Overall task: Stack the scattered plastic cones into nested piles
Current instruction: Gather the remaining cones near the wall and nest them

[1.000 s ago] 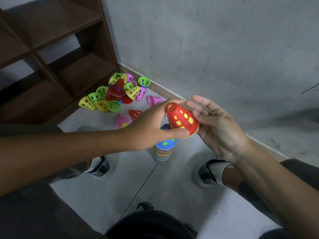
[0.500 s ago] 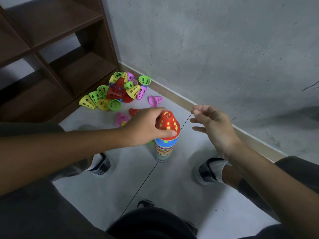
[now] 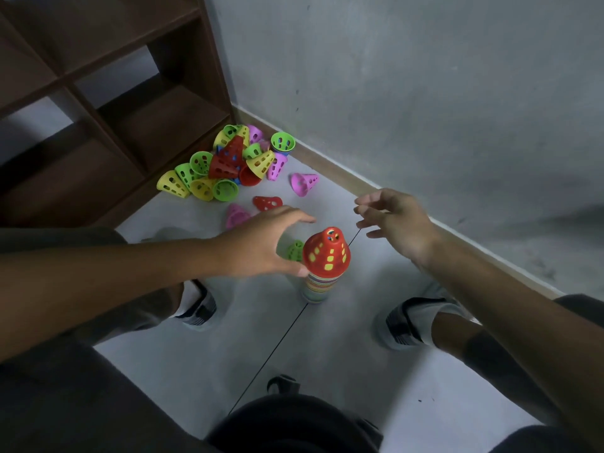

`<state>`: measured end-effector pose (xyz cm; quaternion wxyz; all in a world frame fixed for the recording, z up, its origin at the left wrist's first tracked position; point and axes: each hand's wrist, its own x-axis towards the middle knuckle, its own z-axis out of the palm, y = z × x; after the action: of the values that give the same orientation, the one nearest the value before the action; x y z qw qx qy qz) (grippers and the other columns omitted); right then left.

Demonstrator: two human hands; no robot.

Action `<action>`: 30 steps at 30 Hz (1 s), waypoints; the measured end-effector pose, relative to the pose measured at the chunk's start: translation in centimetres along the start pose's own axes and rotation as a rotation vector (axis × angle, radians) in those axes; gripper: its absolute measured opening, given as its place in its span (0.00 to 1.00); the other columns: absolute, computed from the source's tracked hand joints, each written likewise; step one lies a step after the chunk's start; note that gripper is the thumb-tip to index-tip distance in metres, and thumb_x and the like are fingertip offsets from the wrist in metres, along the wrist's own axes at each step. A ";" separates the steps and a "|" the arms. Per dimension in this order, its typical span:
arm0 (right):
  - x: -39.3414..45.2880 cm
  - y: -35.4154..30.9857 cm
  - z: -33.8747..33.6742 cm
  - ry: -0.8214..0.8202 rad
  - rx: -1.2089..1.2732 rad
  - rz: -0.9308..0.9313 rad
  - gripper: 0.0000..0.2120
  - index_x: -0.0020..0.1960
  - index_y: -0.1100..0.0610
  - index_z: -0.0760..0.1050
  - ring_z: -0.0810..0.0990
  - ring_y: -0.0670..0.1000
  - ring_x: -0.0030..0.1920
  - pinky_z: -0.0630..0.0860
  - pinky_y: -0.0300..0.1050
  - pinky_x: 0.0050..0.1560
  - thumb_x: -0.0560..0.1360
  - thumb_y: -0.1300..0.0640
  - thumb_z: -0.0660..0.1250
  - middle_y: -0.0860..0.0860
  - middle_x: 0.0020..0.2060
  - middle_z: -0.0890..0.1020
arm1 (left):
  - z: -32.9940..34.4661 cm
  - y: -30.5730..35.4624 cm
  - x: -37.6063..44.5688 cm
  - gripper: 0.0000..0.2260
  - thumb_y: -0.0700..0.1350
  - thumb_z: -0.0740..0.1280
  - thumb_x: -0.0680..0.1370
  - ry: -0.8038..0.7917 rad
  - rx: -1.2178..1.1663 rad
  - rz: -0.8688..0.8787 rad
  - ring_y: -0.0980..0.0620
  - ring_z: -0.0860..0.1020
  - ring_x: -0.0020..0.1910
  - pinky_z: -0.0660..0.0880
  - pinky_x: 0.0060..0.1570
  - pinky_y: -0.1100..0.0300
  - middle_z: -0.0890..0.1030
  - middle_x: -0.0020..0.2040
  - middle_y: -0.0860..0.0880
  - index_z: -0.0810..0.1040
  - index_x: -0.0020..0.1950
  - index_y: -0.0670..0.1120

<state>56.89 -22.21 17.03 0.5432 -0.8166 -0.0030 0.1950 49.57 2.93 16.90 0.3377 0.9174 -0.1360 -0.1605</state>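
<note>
A red cone (image 3: 326,251) with yellow showing through its holes caps a tall nested pile (image 3: 318,286) of many-coloured cones standing on the floor between my feet. My left hand (image 3: 261,245) hovers just left of the pile, fingers spread, thumb near the red cone's rim, holding nothing. My right hand (image 3: 397,222) is open above and to the right of the pile, apart from it. A heap of loose cones (image 3: 228,165) in green, yellow, red and pink lies by the shelf. A single pink cone (image 3: 303,183), a red one (image 3: 267,202), another pink (image 3: 236,215) and a green one (image 3: 295,250) lie closer.
A dark wooden shelf unit (image 3: 108,103) stands at the left against the grey wall (image 3: 425,93). A skirting board (image 3: 340,178) runs along the wall's foot. My two feet in white and black shoes (image 3: 197,308) flank the pile on the pale tiled floor.
The red cone went from both hands onto the top of the pile. My left hand has let go of it and opened; my right hand drew away to the right.
</note>
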 end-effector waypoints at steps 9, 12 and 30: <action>7.5 1.4 3.6 -0.261 -0.122 0.177 0.09 0.60 0.60 0.77 0.82 0.54 0.48 0.79 0.51 0.51 0.80 0.62 0.66 0.56 0.52 0.82 | -1.5 -10.1 2.8 0.29 0.53 0.78 0.71 0.133 0.089 -0.227 0.51 0.76 0.59 0.75 0.57 0.54 0.75 0.63 0.50 0.73 0.69 0.49; 10.2 3.2 5.6 -0.345 -0.172 0.239 0.08 0.57 0.58 0.77 0.81 0.54 0.46 0.78 0.49 0.47 0.79 0.64 0.66 0.57 0.52 0.81 | -1.4 -13.7 4.4 0.31 0.54 0.79 0.71 0.166 0.076 -0.309 0.48 0.75 0.62 0.74 0.57 0.55 0.73 0.65 0.48 0.72 0.70 0.49; 16.6 12.0 12.1 -0.711 -0.686 -0.105 0.28 0.68 0.51 0.75 0.72 0.49 0.57 0.69 0.41 0.56 0.70 0.51 0.79 0.52 0.60 0.75 | 3.6 -24.1 7.9 0.56 0.76 0.65 0.51 0.131 -0.100 -0.643 0.46 0.52 0.80 0.57 0.77 0.51 0.52 0.78 0.45 0.60 0.79 0.61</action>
<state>65.83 -12.79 -2.94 0.2178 -0.8300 -0.2932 0.4215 58.75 15.72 -3.27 0.3222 0.9041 0.1904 -0.2061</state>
